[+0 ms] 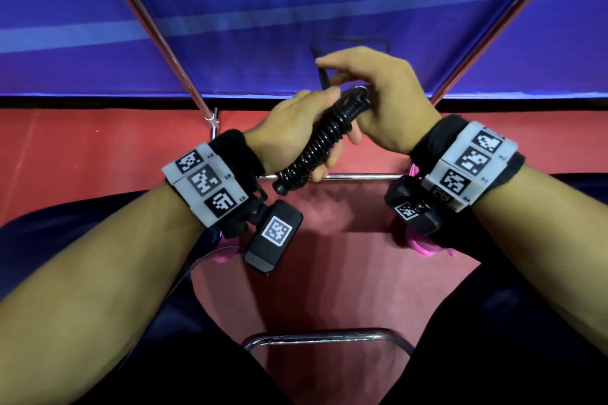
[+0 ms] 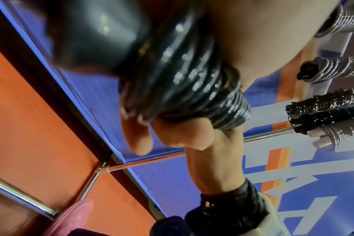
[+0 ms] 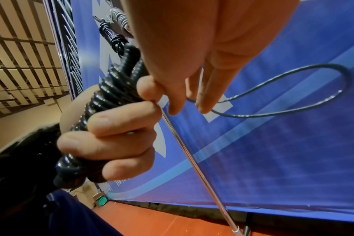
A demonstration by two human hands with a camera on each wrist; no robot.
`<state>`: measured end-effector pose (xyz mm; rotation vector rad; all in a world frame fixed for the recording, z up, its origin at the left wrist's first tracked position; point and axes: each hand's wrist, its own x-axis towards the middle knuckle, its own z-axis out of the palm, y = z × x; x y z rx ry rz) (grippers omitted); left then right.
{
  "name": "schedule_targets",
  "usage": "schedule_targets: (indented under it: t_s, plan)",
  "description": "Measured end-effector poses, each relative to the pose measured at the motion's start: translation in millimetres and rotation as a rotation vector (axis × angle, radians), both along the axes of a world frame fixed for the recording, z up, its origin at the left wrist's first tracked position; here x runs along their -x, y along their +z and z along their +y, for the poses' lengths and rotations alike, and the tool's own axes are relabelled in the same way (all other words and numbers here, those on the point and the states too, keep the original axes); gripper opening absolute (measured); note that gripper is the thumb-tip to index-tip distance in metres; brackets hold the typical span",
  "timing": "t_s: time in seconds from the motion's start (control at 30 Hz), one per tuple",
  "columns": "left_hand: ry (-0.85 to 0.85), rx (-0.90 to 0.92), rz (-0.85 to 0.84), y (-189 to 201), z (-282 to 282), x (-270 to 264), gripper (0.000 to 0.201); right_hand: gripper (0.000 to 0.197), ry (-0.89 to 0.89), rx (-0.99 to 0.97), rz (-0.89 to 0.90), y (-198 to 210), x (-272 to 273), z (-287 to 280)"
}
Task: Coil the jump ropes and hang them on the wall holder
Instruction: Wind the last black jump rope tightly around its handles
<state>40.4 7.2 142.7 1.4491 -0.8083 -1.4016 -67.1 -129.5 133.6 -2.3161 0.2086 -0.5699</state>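
Black jump rope [image 1: 324,138], wound into a tight bundle, slants across the middle of the head view. The left hand [image 1: 289,131] has its fingers wrapped round the lower coils, while the right hand [image 1: 385,108] closes over the top end. A loose loop [image 3: 253,116] of the cord runs out from the right hand's fingers toward the right of the right wrist view. Lower in the head view a pink rope [image 1: 424,246] shows beneath the wrists, a blue banner [image 1: 329,16] crossed by a slanting chrome rod [image 1: 154,23] fills the top, and more coiled ropes [image 2: 323,102] hang at the right edge of the left wrist view.
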Motion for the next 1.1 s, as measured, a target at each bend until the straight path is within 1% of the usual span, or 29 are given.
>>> schedule_targets:
  t_s: [0.07,0.17,0.23,0.33,0.37,0.43,0.5,0.6,0.7,0.73,0.8,0.87,0.93,1.0,1.03,1.07,1.1]
  plan:
    - [-0.018,0.011,-0.004,0.8,3.2,-1.4,0.063,0.041,0.033,-0.013,0.023,0.6,-1.6,2.4]
    - [-0.044,0.034,-0.013,5.2,6.6,-1.9,0.062,0.035,0.036,-0.047,0.064,-0.5,-1.5,4.7]
    - [-0.025,0.037,-0.023,7.8,7.2,-3.4,0.062,0.030,0.055,-0.034,0.071,-1.4,-0.9,4.8]
    - [0.061,0.054,-0.079,9.8,5.2,-10.8,0.063,0.019,0.056,0.032,0.143,-2.4,-0.1,1.9]
    - [0.103,0.062,-0.108,9.8,4.9,-13.8,0.062,0.018,0.059,0.021,0.170,-1.6,-0.1,0.7]
    - [0.182,0.065,-0.174,8.7,4.8,-19.2,0.062,0.018,0.075,-0.071,0.197,-1.0,-0.5,-0.6]
    - [0.236,0.056,-0.237,7.4,5.2,-22.6,0.060,0.022,0.048,-0.117,0.209,-0.9,-0.5,-1.7]
    - [0.271,0.013,-0.344,4.4,4.0,-26.0,0.063,0.028,-0.030,-0.065,0.272,0.3,0.3,-0.5]
    - [0.293,-0.047,-0.462,3.2,2.2,-21.7,0.071,0.031,-0.030,0.002,0.358,7.2,3.2,5.5]
    - [0.296,-0.055,-0.516,2.8,1.7,-19.5,0.071,0.039,-0.030,0.023,0.393,10.1,4.5,9.2]
    - [0.285,-0.046,-0.668,3.2,0.9,-14.4,0.067,0.064,-0.062,0.001,0.428,15.7,6.1,18.3]
    - [0.263,-0.024,-0.812,5.1,-1.0,-7.9,0.064,0.079,-0.155,-0.040,0.438,17.8,4.5,23.9]
    - [0.244,-0.052,-0.945,6.4,-5.0,0.0,0.063,0.081,-0.260,-0.109,0.456,15.4,1.5,25.2]
    - [0.249,-0.101,-1.049,6.7,-7.7,6.3,0.058,0.077,-0.317,-0.213,0.460,11.9,-1.4,26.3]
    - [0.253,-0.094,-1.052,5.5,-8.8,6.6,0.055,0.074,-0.330,-0.260,0.447,11.2,-2.0,27.4]
    - [0.254,-0.068,-1.014,4.8,-9.1,5.6,0.053,0.070,-0.339,-0.288,0.427,10.9,-2.3,27.7]
    - [0.256,-0.023,-0.938,3.9,-9.8,3.6,0.049,0.066,-0.349,-0.293,0.405,10.9,-2.3,27.0]
